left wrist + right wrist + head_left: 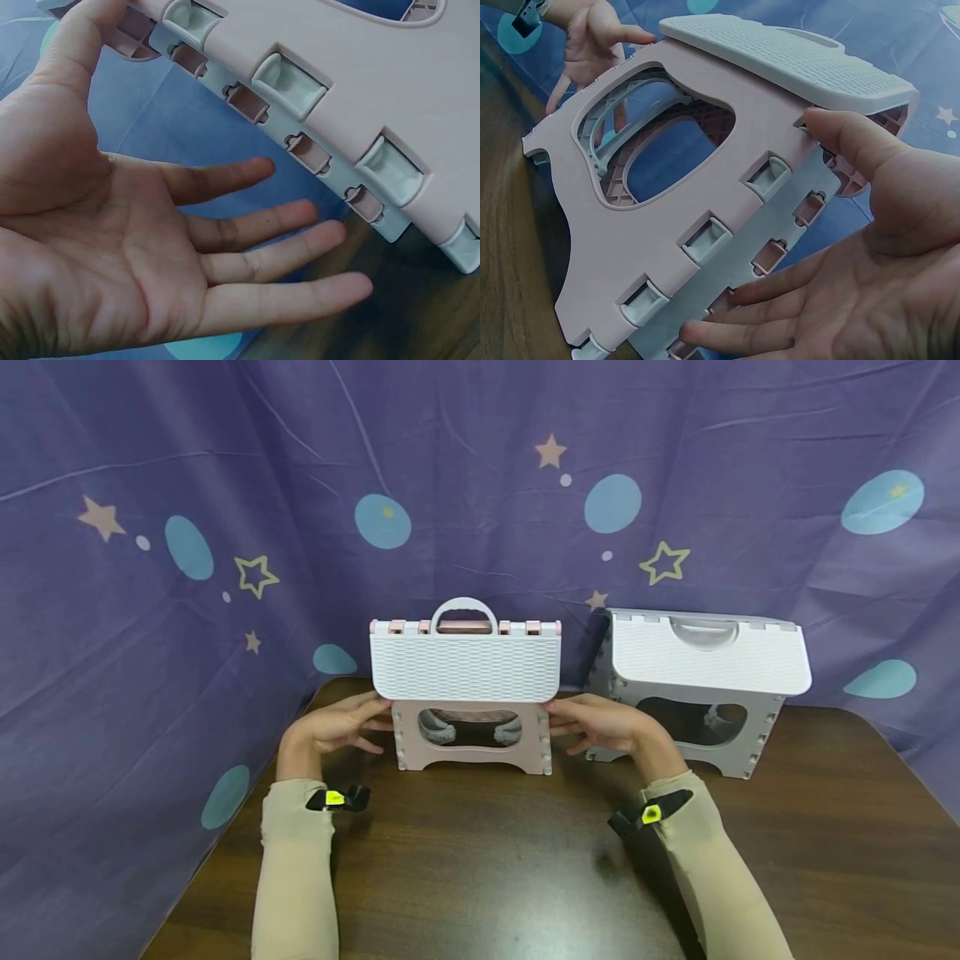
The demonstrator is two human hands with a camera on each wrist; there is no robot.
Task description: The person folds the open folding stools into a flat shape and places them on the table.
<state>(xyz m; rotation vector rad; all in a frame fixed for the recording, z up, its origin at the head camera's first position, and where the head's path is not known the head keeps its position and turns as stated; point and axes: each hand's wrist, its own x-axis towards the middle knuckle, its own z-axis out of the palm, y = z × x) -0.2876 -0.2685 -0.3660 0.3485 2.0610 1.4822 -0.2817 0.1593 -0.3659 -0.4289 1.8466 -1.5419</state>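
A pink-and-white folding step stool (465, 668) stands on the table in the head view, its handle arched up at the back of the top. My left hand (341, 723) is at its left side; in the left wrist view the thumb (79, 37) meets the stool's edge while the other fingers (285, 296) stretch out apart from the hinged side. At the opposite side is my right hand (600, 724). Its thumb (847, 135) touches the pink leg panel just below the white top in the right wrist view, with the other fingers extended by the hinges.
A grey-and-white folding step stool (708, 652) stands close to the right, behind my right hand. Purple patterned cloth (480, 485) hangs behind and along the left of the brown table (480, 860).
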